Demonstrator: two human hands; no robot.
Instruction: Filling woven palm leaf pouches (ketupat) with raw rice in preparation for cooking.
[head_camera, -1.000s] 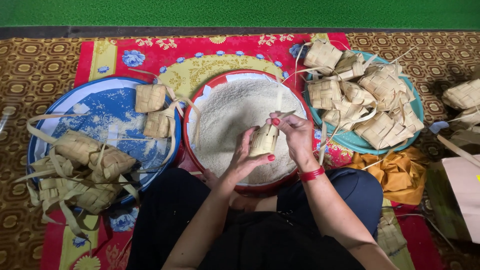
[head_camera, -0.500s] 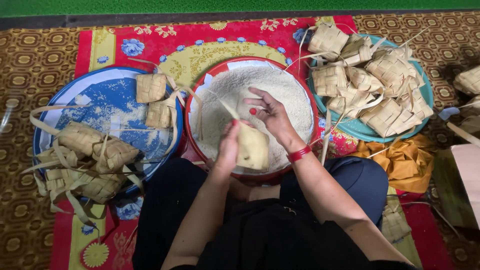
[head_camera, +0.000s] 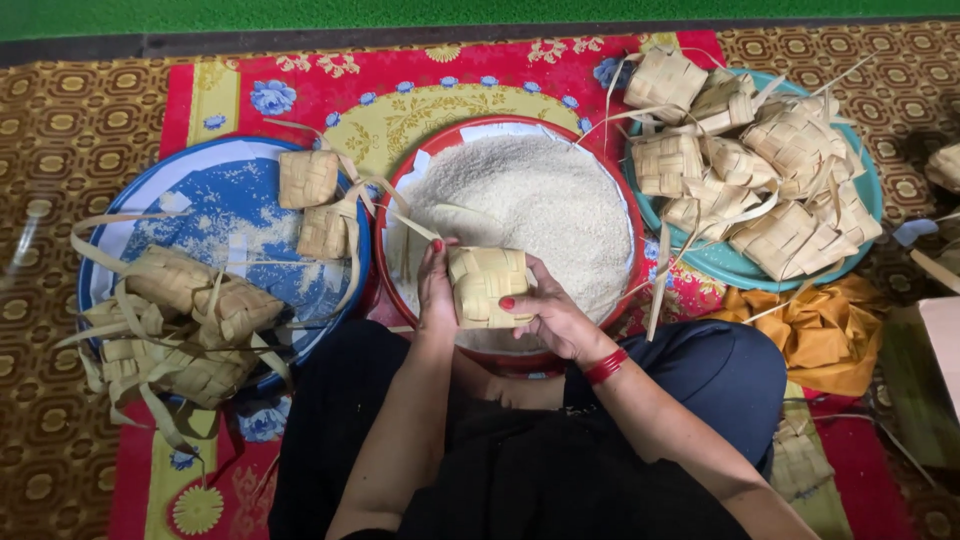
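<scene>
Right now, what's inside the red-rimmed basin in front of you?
The red-rimmed basin holds a heap of white rice. The woven leaf pouch, gripped by the left hand and right hand, covers the near part; the basin's bottom is hidden.

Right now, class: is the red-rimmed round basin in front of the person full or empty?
Nearly full: the red-rimmed round basin holds a heaped mound of white rice grains reaching almost to its rim.

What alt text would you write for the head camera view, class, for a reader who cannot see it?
Seen from above, a seated person's left hand and right hand hold a woven palm-leaf pouch over a red-rimmed basin of white rice. A blue tray with more pouches lies on the left, and a teal tray piled with pouches lies on the right, on a red patterned mat.
</scene>
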